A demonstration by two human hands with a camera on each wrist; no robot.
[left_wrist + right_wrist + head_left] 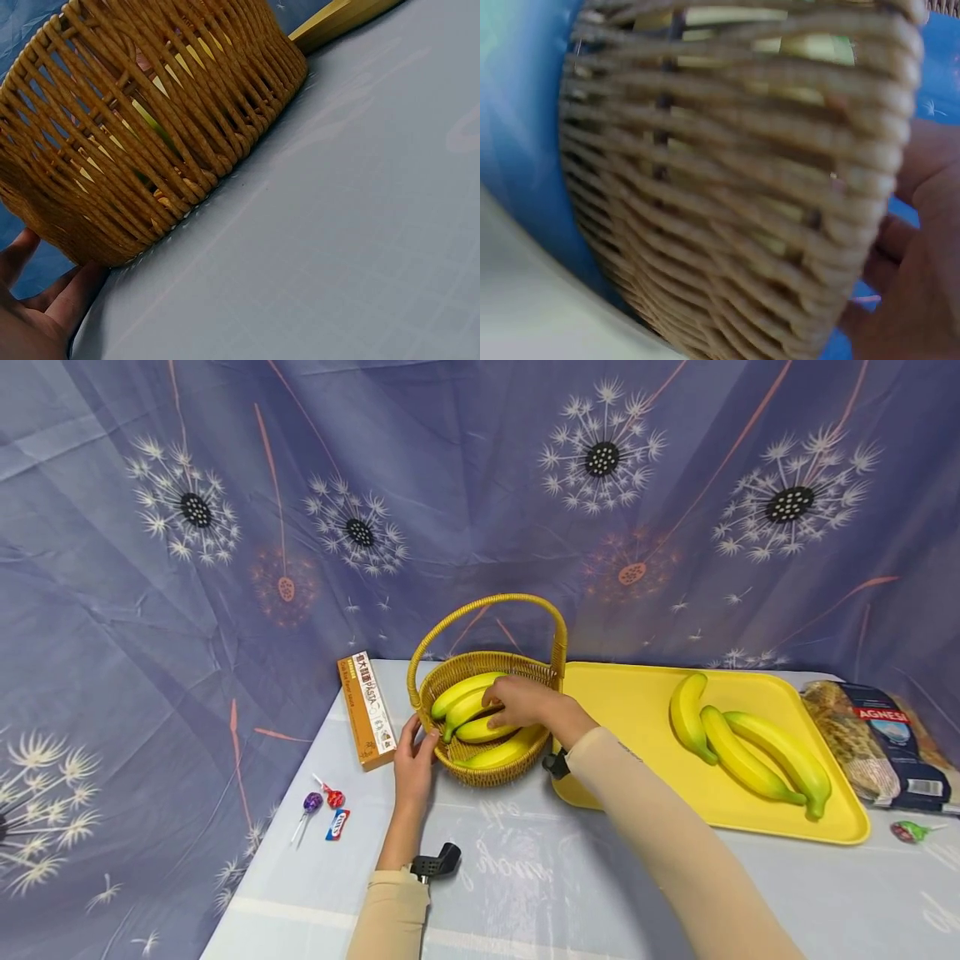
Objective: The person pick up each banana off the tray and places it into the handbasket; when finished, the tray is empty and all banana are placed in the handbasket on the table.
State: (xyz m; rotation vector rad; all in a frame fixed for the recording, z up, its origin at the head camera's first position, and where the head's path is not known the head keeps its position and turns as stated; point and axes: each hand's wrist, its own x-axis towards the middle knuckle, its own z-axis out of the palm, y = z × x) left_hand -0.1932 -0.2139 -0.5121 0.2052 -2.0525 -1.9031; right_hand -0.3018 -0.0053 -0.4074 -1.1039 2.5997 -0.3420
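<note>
A woven wicker basket point(491, 774) with a tall arched handle holds several yellow bananas point(467, 690). My left hand point(412, 766) rests against the basket's left side, its fingertips touching the weave low down near the base in the left wrist view. Reaching over the right rim, my right hand point(522, 700) is inside the basket, with thumb and fingers bent around a banana point(480, 730) in the middle of the pile. Part of that banana is hidden beneath the hand. The right wrist view shows mostly the basket wall point(727, 172), with the fingers partly behind its rim.
A yellow tray point(615, 718) bearing three bananas stands right of the basket, beside a bag of AGNESI pasta point(885, 735) and a green-wrapped lollipop point(909, 832). To the left are a pasta box point(366, 710), purple lollipop point(312, 802), red lollipop point(334, 797) and small blue-red packet point(337, 825).
</note>
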